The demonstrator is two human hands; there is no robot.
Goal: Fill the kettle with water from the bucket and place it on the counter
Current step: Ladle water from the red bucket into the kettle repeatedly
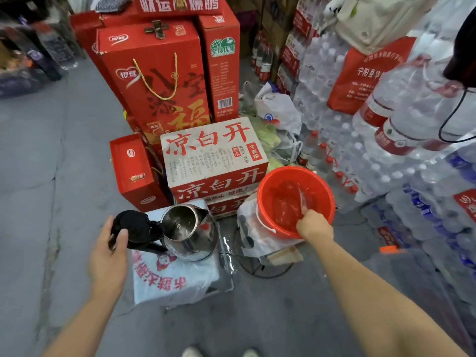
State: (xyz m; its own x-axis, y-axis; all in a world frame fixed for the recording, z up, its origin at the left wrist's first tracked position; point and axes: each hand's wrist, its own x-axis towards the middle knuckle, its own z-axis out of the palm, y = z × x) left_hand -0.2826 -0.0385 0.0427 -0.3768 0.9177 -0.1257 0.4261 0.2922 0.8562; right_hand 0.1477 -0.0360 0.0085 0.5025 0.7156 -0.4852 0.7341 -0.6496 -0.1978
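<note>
Head: kettle (190,233) seemingly empty, lid open.

The white-topped carton (210,148) behind the kettle reads 凉白开 in big red characters, with 熟水 and 今麦郎 in small red panels; its red front repeats 凉白开. The tall red gift box (154,81) carries the 银鹭 heart logo and a gold 福. The narrow red box (221,65) beside it shows 全球优果 and a barcode. Up top, a red box (177,3) says 财运. The hanging red bag (365,76) begins 宁阳县.
</note>
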